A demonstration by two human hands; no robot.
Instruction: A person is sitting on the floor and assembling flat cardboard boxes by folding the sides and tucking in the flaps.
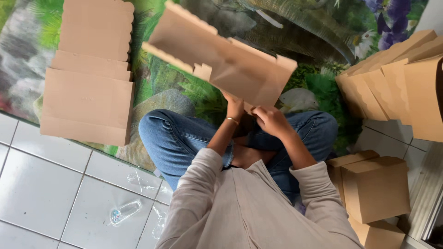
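I sit cross-legged in blue jeans and hold up a flat brown cardboard box blank (221,60) with scalloped edges, tilted over my knees. My left hand (234,107), with a thin bracelet at the wrist, grips its lower edge from underneath. My right hand (272,121) pinches the same lower edge just to the right. Part of both hands is hidden behind the cardboard.
A stack of flat cardboard blanks (90,74) lies at the left on a jungle-print mat (318,27). Folded brown boxes (376,186) stand at the right, with more cardboard pieces (397,83) leaning above them. A clear plastic wrapper (124,211) lies on the white tiles.
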